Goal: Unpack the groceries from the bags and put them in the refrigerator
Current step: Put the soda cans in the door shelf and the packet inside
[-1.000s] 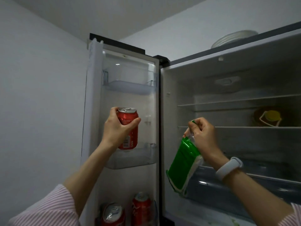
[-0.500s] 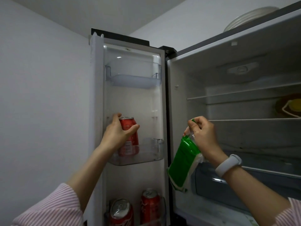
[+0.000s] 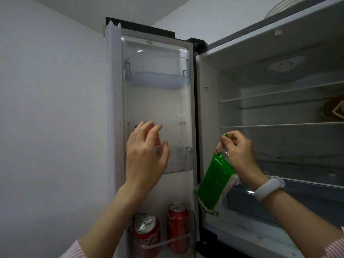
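L hand (image 3: 147,157) mid-frame, fingers spread and loose over red can (image 3: 157,138) standing in middle door bin (image 3: 179,161); firm grip can't tell. R hand (image 3: 240,155) pinches top of green packet (image 3: 216,185), hanging at fridge (image 3: 279,53) opening. 2 more red cans (image 3: 162,229) in lower door bin, bottom center.

light: dim, soft, even | glare: none | blur: slight, on left hand (image 3: 147,157) | edges: wide-angle bowing

Red can (image 3: 156,138) mostly hidden behind left hand (image 3: 147,157); grip on it unclear.
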Available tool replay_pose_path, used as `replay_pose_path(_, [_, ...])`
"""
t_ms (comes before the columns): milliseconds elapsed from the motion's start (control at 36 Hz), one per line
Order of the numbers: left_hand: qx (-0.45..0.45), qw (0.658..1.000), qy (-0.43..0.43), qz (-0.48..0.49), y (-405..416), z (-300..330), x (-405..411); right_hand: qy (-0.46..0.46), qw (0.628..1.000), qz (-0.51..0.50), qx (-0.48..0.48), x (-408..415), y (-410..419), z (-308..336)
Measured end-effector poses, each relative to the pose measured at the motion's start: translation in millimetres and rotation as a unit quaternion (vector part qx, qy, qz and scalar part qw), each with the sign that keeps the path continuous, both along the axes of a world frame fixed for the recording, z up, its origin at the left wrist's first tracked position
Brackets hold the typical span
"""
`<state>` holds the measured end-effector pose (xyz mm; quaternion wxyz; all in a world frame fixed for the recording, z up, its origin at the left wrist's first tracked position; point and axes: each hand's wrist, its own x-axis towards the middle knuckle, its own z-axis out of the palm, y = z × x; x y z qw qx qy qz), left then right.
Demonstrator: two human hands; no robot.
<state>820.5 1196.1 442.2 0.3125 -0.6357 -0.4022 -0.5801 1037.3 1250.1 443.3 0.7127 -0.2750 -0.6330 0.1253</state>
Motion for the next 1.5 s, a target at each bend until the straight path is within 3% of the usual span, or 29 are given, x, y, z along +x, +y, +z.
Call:
replay_pose_path(83, [0.014,0.998,0.04,-0.056,-8,-30,23,0.001,1.0,0.002,-0.001,6,-3,-8])
replay_pose_path(222, [-0.127,0.969,0.016,-0.209,2,-84,56,0.013,1.0,0.018,-0.003,19,-12,-22])
replay_pose_path(361, [-0.389,0.853,-0.071,-0.341,24,-112,83,0.032,0.995,0.09,-0.003,36,-29,-31])
replay_pose_path(444, [-0.473,0.779,-0.077,-0.404,38,-118,93,0.065,0.988,0.138,-0.002,49,-40,-29])
replay_pose_path(500, [-0.489,0.762,-0.042,-0.422,44,-118,100,0.062,0.988,0.144,-0.007,61,-44,-27])
replay_pose_path(583, [-0.459,0.784,-0.011,-0.418,46,-117,115,0.02,0.993,0.116,-0.034,82,-49,-25])
replay_pose_path(694, [-0.335,0.874,-0.014,-0.351,55,-111,137,-0.077,0.991,0.045,-0.102,117,-60,-19])
replay_pose_path(750, [-0.239,0.927,0.012,-0.288,63,-104,145,-0.176,0.97,0.02,-0.164,133,-67,-17])
replay_pose_path(861, [-0.111,0.963,0.031,-0.243,76,-86,165,-0.28,0.938,-0.035,-0.203,146,-71,-16])
replay_pose_path(1000, [-0.02,0.972,-0.011,-0.236,88,-47,197,-0.212,0.957,-0.188,-0.062,154,-66,-19])
replay_pose_path(1111, [-0.038,0.968,-0.025,-0.248,103,-9,228,-0.149,0.938,-0.307,0.063,164,-51,-9])
replay_pose_path(1194, [-0.062,0.972,-0.014,-0.226,124,12,246,-0.132,0.894,-0.406,0.133,180,-33,13])
replay_pose_path(1278, [-0.123,0.97,0.026,-0.207,152,21,260,-0.176,0.834,-0.495,0.167,199,-10,37])
replay_pose_path(1417, [-0.212,0.953,0.116,-0.183,209,31,283,-0.294,0.74,-0.586,0.149,230,40,59])
replay_pose_path(1500, [-0.24,0.944,0.155,-0.167,239,39,294,-0.339,0.716,-0.599,0.118,243,68,69])
